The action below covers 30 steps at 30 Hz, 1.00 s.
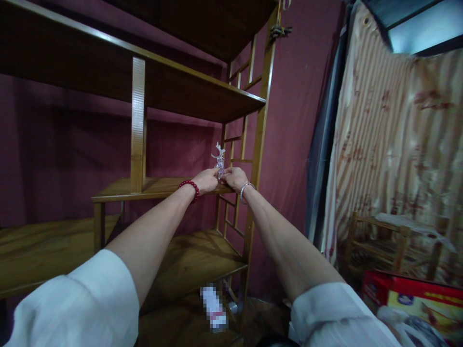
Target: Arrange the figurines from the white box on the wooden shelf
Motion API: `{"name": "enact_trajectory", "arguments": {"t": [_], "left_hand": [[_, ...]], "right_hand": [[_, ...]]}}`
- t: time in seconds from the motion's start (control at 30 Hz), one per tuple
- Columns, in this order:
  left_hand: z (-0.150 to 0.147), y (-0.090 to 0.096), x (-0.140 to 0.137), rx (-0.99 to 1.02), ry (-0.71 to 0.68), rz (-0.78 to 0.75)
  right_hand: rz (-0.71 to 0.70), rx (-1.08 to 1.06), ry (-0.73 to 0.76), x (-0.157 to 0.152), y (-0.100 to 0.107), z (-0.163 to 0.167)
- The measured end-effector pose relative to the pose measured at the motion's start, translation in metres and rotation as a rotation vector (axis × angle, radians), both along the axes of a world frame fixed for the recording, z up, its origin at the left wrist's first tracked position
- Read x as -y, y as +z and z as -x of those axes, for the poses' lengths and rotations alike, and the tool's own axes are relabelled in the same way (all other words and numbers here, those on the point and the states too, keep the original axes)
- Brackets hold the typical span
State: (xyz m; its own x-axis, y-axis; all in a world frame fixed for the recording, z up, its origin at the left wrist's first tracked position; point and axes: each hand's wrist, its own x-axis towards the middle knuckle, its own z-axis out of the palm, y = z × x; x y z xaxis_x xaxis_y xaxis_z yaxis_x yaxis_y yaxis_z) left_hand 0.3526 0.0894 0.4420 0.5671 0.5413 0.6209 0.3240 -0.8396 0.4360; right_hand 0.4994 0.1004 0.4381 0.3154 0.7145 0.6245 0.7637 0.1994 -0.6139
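Figurine [220, 162] pt. hidden by L hand [206, 181]; pkg. [213, 307] pixelated.

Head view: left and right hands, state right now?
Left hand: partly curled at the clear antlered figurine; whether closed on it cannot be told.
Right hand: partly curled at the figurine's lower part; grip cannot be told.

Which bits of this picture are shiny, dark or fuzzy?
In the head view, glare whitens the upright brown wooden post; in the head view, the long brown wooden shelf has a dark underside; in the head view, blocky squares hide the white rectangular object, and the small clear antlered figurine looks soft.
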Motion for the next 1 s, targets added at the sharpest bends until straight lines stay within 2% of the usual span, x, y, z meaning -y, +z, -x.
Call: {"name": "enact_trajectory", "arguments": {"t": [0.17,0.53,0.83,1.0], "left_hand": [[-0.001,-0.001,-0.001,0.006,-0.033,0.031],[-0.002,-0.001,-0.001,0.005,-0.004,0.049],[-0.002,-0.002,-0.004,0.012,-0.016,0.054],[-0.002,-0.002,-0.006,0.014,-0.019,0.047]], "right_hand": [[0.016,-0.005,-0.014,0.006,0.001,0.004],[-0.011,-0.008,-0.015,0.013,0.002,0.007],[-0.025,-0.040,0.016,0.007,0.000,0.004],[-0.035,-0.007,-0.019,0.007,-0.001,0.004]]}}
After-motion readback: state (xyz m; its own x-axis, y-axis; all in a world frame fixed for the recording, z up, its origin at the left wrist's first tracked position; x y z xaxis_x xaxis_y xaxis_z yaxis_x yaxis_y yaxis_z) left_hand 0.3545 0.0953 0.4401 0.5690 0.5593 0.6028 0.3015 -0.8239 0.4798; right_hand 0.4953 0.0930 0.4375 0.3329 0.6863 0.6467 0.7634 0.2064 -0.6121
